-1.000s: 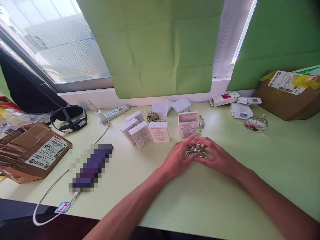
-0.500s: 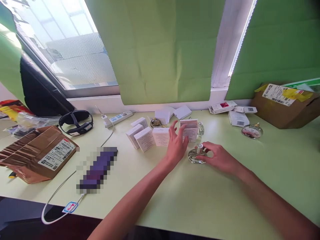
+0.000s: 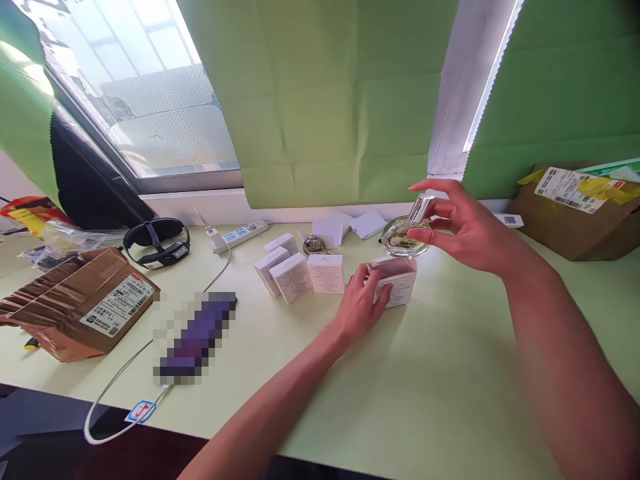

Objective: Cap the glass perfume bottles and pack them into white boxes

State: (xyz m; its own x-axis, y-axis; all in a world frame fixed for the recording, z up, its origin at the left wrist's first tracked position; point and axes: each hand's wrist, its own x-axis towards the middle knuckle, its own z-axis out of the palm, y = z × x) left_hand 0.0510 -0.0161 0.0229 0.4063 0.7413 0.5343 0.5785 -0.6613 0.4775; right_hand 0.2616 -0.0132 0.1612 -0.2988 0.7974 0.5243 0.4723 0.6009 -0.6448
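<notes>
My right hand (image 3: 467, 230) holds a round glass perfume bottle (image 3: 397, 238) with a silver cap, tilted, just above an open-topped white carton (image 3: 403, 287). Fingers and thumb of my left hand (image 3: 360, 303) close on the left side of this carton, which stands on the table with its pinkish inside showing at the top. To its left another printed white carton (image 3: 326, 275) stands upright, and several more, one being the front white box (image 3: 291, 279), are grouped beyond that. Behind them is a dark gold-patterned bottle (image 3: 314, 245).
White cartons (image 3: 369, 225) lie near the wall. A brown cardboard box (image 3: 575, 230) stands at the far right, and an opened brown box (image 3: 95, 307) at the left. A black headset (image 3: 157, 243), a power strip (image 3: 245, 235) and a pixelated phone (image 3: 197, 340) with a white cable are on the table (image 3: 400, 400).
My right hand has lifted the perfume bottle from the table up over the open carton. My left hand has lowered onto that carton, which now sits nearer and to the right.
</notes>
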